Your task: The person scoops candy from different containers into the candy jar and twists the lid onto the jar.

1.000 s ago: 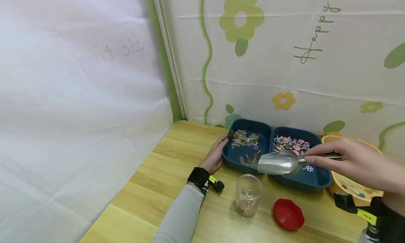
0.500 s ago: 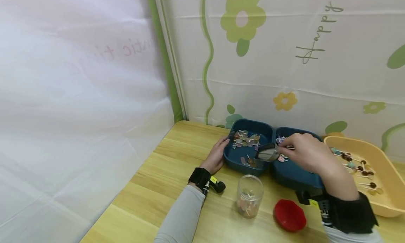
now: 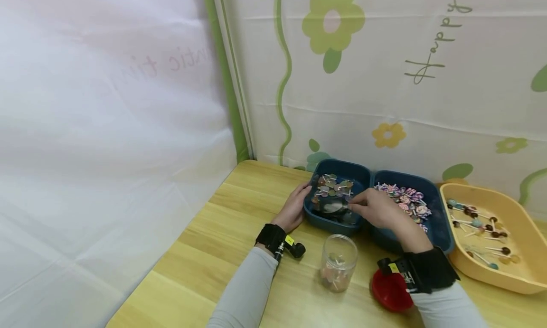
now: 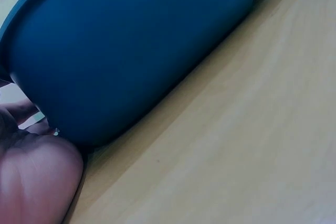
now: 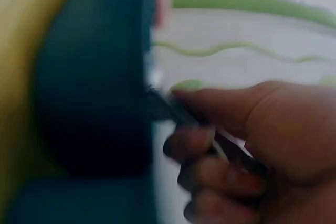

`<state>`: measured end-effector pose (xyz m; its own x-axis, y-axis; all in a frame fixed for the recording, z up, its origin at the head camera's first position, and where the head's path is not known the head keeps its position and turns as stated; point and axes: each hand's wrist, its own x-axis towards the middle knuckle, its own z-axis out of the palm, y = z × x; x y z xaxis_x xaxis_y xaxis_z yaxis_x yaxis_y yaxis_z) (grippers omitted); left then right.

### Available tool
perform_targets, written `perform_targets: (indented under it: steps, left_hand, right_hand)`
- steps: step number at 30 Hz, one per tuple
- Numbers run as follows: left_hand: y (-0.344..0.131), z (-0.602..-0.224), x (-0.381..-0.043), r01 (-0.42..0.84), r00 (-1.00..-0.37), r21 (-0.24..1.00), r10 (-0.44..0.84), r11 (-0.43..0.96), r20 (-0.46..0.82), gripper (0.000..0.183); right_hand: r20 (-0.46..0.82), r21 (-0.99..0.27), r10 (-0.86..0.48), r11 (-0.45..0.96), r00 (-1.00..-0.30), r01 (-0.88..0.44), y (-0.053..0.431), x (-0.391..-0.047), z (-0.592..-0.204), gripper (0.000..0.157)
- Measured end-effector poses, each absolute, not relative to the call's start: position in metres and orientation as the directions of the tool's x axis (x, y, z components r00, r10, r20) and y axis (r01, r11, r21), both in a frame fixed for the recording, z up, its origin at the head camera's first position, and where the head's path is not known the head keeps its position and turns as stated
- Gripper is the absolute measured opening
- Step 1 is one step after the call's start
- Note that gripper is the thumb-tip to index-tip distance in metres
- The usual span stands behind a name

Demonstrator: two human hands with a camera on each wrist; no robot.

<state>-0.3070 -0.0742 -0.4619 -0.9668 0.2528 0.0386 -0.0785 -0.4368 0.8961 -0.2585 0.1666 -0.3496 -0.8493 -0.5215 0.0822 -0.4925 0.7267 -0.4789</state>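
My left hand (image 3: 292,209) holds the left side of a dark blue two-compartment tray (image 3: 318,217), its fingertips at the rim. In the left wrist view, the palm (image 4: 39,182) lies close against the tray's outer wall. Small lollipops (image 3: 331,184) lie in the left compartment. My right hand (image 3: 378,211) pinches the handle of a metal scoop (image 3: 333,206), whose bowl is down inside that compartment near its front. The right wrist view is blurred but shows fingers curled round the scoop handle (image 5: 181,111). A clear jar (image 3: 339,266), partly filled with lollipops, stands in front of the tray.
Striped swirl lollipops (image 3: 408,202) fill part of the right compartment. A yellow tray (image 3: 525,257) with ball-shaped lollipops stands at the right. Partly under the right wrist strap is a red lid (image 3: 389,292). A patterned cloth (image 3: 333,90) hangs behind the wooden table (image 3: 239,214).
My right hand has moved left with the scoop and lowered its bowl into the left compartment, uncovering the striped lollipops and yellow tray. My left hand has stayed on the blue tray.
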Motion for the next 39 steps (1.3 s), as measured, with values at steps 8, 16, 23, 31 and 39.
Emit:
perform_targets:
  steps: [8,16,23,31,39]
  left_hand:
    - [-0.074,-0.463,-0.307,-0.089,-0.97,0.902,0.243,-0.422,0.018,0.052]
    - [-0.074,-0.463,-0.305,-0.104,-0.97,0.903,0.244,-0.417,0.002,0.052]
    - [-0.073,-0.462,-0.306,-0.105,-0.973,0.908,0.233,-0.406,-0.008,0.052]
    - [-0.074,-0.459,-0.306,-0.099,-0.974,0.909,0.226,-0.405,-0.006,0.052]
    - [-0.073,-0.46,-0.307,-0.096,-0.98,0.909,0.2,-0.406,-0.014,0.048]
  right_hand:
    - [0.082,-0.541,-0.543,0.681,-0.836,-0.495,0.173,-0.274,-0.368,0.026]
    - [0.14,-0.439,-0.525,0.727,-0.839,-0.528,0.168,-0.271,-0.374,0.021]
    - [0.112,-0.62,-0.569,0.601,-0.815,-0.505,0.182,-0.28,-0.375,0.025]
    - [0.071,-0.754,-0.584,0.499,-0.808,-0.428,0.191,-0.286,-0.375,0.03]
    - [0.011,-0.849,-0.582,0.425,-0.813,-0.315,0.199,-0.288,-0.378,0.036]
